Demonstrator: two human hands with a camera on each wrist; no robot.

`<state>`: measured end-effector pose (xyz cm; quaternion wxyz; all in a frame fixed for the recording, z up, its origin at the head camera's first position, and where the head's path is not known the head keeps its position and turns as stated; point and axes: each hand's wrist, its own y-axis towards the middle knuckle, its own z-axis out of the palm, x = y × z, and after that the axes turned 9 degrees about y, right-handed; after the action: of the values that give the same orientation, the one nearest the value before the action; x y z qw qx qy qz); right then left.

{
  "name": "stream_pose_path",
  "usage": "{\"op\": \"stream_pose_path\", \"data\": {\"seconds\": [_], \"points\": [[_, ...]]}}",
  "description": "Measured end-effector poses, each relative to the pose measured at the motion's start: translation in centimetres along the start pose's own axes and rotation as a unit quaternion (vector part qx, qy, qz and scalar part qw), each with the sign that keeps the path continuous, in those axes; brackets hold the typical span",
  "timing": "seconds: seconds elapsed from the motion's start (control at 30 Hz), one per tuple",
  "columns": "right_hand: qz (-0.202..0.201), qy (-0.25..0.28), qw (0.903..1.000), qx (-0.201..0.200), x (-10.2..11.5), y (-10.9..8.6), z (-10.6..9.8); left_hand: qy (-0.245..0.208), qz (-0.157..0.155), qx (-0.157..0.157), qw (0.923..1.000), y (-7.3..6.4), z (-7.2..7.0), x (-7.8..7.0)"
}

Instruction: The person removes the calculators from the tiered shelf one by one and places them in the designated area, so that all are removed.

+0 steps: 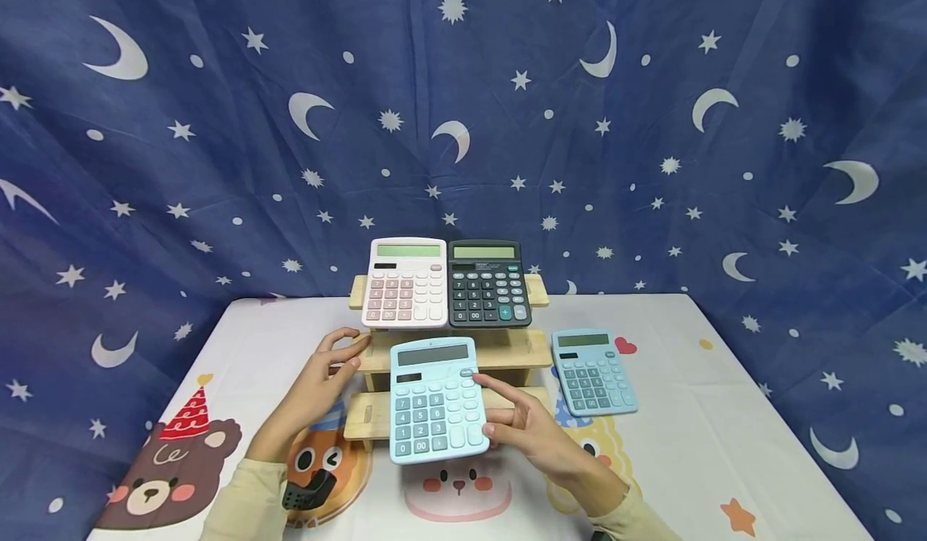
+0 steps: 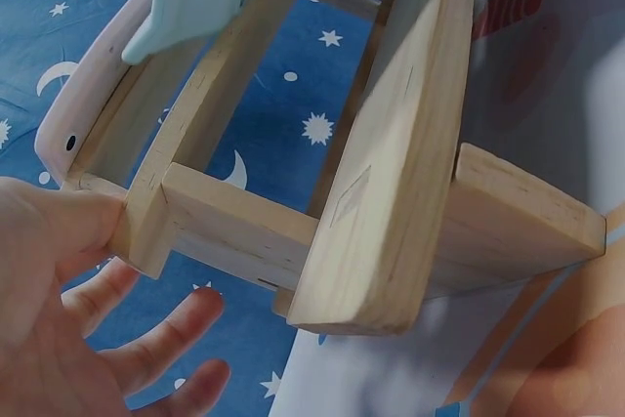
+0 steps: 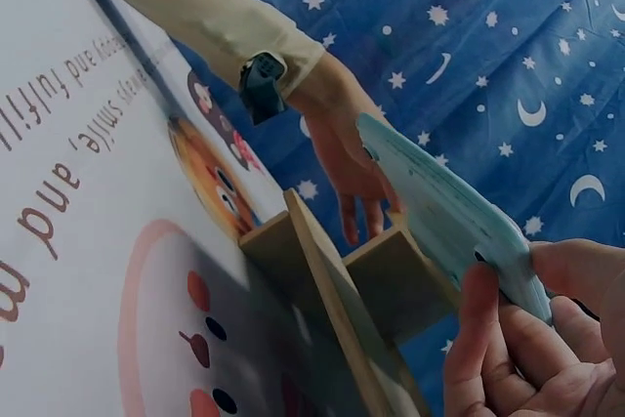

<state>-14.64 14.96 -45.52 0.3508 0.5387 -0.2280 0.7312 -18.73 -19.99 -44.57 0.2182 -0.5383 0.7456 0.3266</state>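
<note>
My right hand (image 1: 532,432) pinches the right edge of a light blue calculator (image 1: 434,400), thumb on one face and fingers behind. The calculator is tilted, its keys facing up toward the head view, in front of the lower steps of a tiered wooden rack (image 1: 369,416). In the right wrist view its edge (image 3: 459,212) shows between thumb and fingers. My left hand (image 1: 319,384) grips the left end of the rack's middle step with thumb and index finger; in the left wrist view the other fingers (image 2: 161,339) spread loosely below.
On the rack's top step a pink-and-white calculator (image 1: 405,283) and a black calculator (image 1: 489,283) lean side by side. A second light blue calculator (image 1: 594,372) lies on the printed tablecloth (image 1: 681,444) to the right. A blue starry curtain (image 1: 463,122) hangs behind.
</note>
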Motion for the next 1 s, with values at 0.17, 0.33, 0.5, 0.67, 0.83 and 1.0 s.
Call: {"op": "stream_pose_path", "data": {"seconds": [0.17, 0.33, 0.5, 0.67, 0.83, 1.0], "points": [[-0.007, 0.000, 0.9999, 0.008, 0.4, -0.8, -0.5, -0.005, 0.003, -0.003, 1.0000, 0.1, -0.1, -0.1], [-0.013, -0.003, 0.9998, 0.013, 0.7, -1.7, -1.1, -0.010, 0.010, -0.002, 0.9999, 0.2, -0.3, -0.1], [-0.021, -0.002, 0.9996, 0.020, 1.0, -2.6, -1.7, -0.005, 0.007, 0.002, 1.0000, 0.1, -0.2, -0.1], [-0.003, -0.004, 1.0000, 0.004, 1.5, -3.8, -2.5, 0.000, 0.013, -0.002, 0.9999, 0.0, -0.2, -0.1], [0.008, -0.009, 0.9999, -0.011, 1.7, -4.8, -3.3, 0.000, 0.012, 0.000, 0.9999, -0.1, -0.2, -0.1], [-0.002, 0.004, 1.0000, -0.003, 1.8, -5.7, -4.2, 0.001, 0.013, -0.003, 0.9999, -0.1, -0.1, 0.1]]}}
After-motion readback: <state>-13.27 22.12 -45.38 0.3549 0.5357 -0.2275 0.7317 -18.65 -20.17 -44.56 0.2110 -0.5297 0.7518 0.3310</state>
